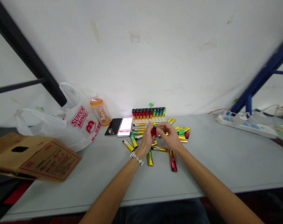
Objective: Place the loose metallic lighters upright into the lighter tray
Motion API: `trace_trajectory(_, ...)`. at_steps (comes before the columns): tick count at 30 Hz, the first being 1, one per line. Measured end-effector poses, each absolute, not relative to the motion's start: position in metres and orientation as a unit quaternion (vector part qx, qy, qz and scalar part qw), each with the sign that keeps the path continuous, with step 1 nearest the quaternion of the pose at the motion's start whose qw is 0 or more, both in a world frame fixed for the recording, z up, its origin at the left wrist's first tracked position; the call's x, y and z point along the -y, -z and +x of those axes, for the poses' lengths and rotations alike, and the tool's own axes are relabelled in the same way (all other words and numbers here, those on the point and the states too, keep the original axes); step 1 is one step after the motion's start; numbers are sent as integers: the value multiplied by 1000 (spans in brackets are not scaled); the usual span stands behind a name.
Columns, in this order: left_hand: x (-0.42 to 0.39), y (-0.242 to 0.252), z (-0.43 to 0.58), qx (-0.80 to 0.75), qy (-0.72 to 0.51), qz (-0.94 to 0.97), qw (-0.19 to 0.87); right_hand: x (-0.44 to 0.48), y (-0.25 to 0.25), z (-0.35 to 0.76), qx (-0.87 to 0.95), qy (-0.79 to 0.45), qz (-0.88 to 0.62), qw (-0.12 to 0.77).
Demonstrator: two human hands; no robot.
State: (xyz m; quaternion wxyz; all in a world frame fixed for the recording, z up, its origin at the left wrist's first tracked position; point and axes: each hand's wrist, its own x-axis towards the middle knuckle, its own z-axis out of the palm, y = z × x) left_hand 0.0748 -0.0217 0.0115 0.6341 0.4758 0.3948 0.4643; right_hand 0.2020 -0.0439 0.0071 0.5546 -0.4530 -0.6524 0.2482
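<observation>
Between my hands is a red lighter [153, 130] with a dark end, partly hidden by the fingers. My left hand [147, 138], with a metal bracelet at its wrist, is closed round it. Close against it, my right hand [170, 136] has thumb and fingers bent together at the lighter; whether it also grips something small cannot be made out. Shiny lighters lie scattered around, among them a red one [173, 161], a yellow-green one [150, 158] and a gold one [160, 149]. Behind the hands, a row of upright lighters [148, 114] stands in a white tray [160, 119].
On the left are a cardboard box [48, 161], a white plastic bag [73, 127] and an orange drink bottle [100, 112]. A black flat item [112, 127] lies by the bottle, partly under a blurred patch. A white power strip [246, 124] lies at right. A wall rises behind.
</observation>
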Motion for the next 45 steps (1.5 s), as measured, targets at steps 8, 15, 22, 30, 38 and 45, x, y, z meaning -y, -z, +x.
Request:
trace_trajectory(8, 18, -9, 75, -386, -483, 477, 625, 34, -26, 209, 674, -350, -416, 500)
trace_trajectory(15, 15, -1, 58, -482, -516, 565, 427, -21, -52, 238, 654, -320, -422, 541)
trace_trajectory(22, 13, 0, 49, -469, -465, 669, 341, -82, -48, 239, 745, -193, -485, 415)
trace_trajectory(30, 15, 0, 49, -468, -455, 696, 300, -107, -51, 237, 785, -169, -496, 330)
trace_trajectory(38, 14, 1, 50, -476, -451, 694, 297, -86, -40, 226, 806, 104, -544, 210)
trace_trajectory(45, 16, -2, 49, -482, -453, 700, 269, -43, -17, 213, 747, 160, -602, 231)
